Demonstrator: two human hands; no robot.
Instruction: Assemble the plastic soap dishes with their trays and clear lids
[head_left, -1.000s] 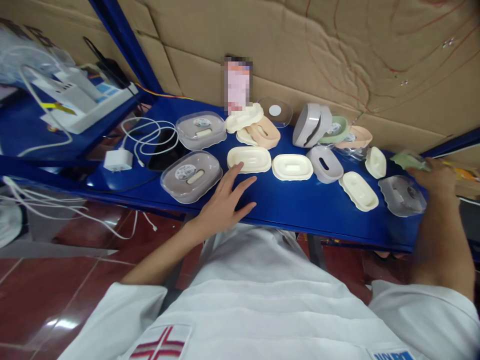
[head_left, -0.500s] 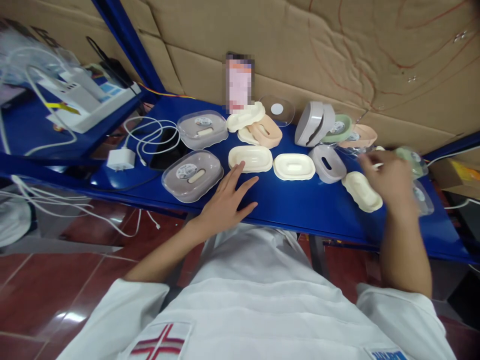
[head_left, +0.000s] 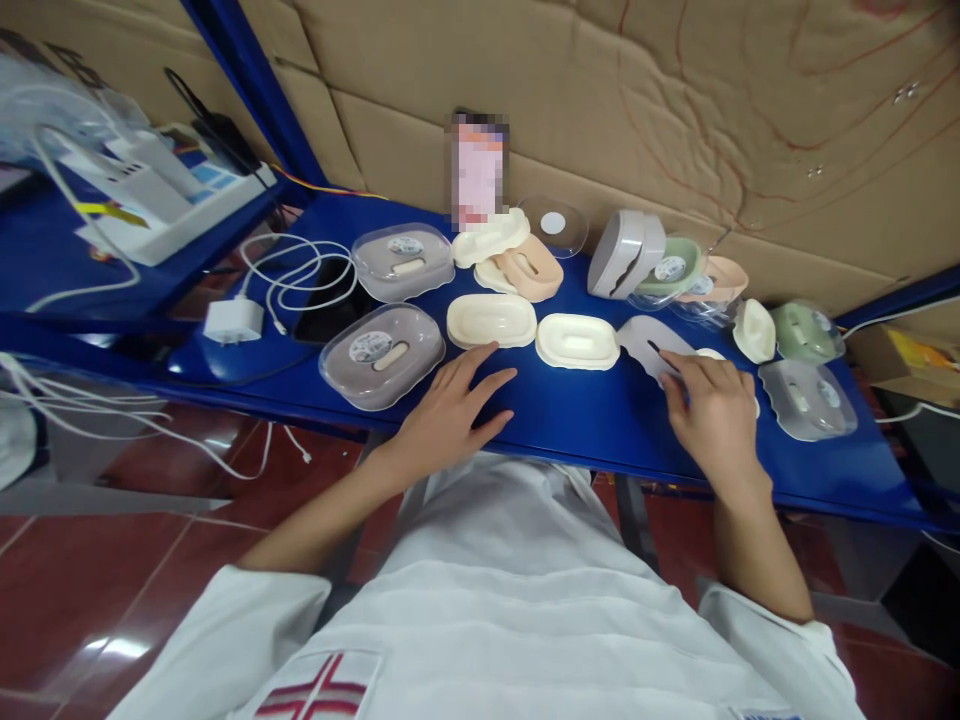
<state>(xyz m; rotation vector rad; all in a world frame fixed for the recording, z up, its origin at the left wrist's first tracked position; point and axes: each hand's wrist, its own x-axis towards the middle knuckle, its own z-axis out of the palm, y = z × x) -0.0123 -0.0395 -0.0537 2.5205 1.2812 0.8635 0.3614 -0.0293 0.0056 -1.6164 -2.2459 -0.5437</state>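
Observation:
My left hand [head_left: 454,405] rests over the blue shelf with its fingers spread and nothing held. Its fingertips reach the front edge of a cream oval tray [head_left: 491,318]. To the right of that lies a cream oval piece [head_left: 577,340] with a raised middle. My right hand [head_left: 712,410] pinches the right side of a lilac-grey slotted cover [head_left: 649,340], which sits tilted. Another cream piece [head_left: 709,353] is mostly hidden behind the right hand. Two lilac boxes under clear lids, a front one [head_left: 382,355] and a back one [head_left: 403,262], stand left of my left hand.
A phone [head_left: 480,170] leans on the cardboard wall [head_left: 390,130]. Peach, green and lilac soap-box-like parts line the back and right, with a green one [head_left: 806,333] under a clear lid. On the left are a white charger [head_left: 234,320], its cable and a power strip [head_left: 202,215].
My right hand has moved left from the right-hand boxes to the lilac slotted cover and taken hold of it; the cover has tilted. My left hand has hardly moved.

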